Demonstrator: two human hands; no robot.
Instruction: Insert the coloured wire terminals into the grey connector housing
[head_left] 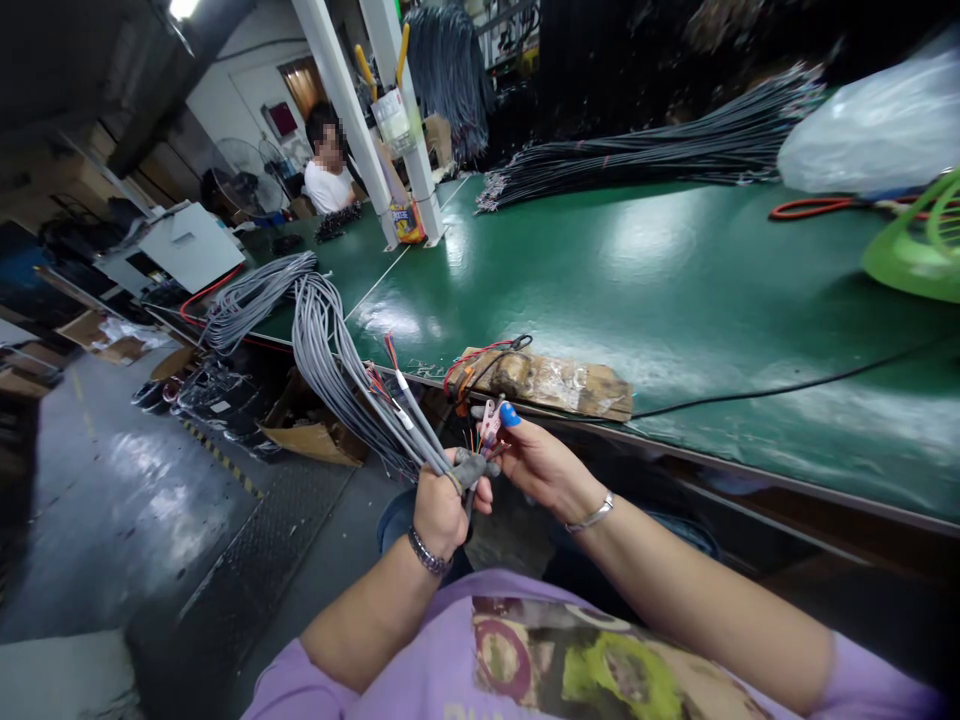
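My left hand (444, 505) is wrapped round the ends of several grey cables (330, 345), with a dark covering on its thumb. Their bundle runs up and left onto the green table. Thin coloured wires (474, 438) fan out just above that thumb. My right hand (536, 460), with blue on a fingertip, pinches a small pink part (490, 420) beside these wires. Whether the part touches the wires is too small to tell. Two cable ends with white sleeves (403, 382) and red and blue wires stick up left of my hands.
A wooden block (570, 388) with a black cord lies at the edge of the green table (555, 270). Behind are dark cables (645, 145), a plastic bag (877, 130) and a green fan cover (919, 245). A person (328, 175) sits beyond the posts.
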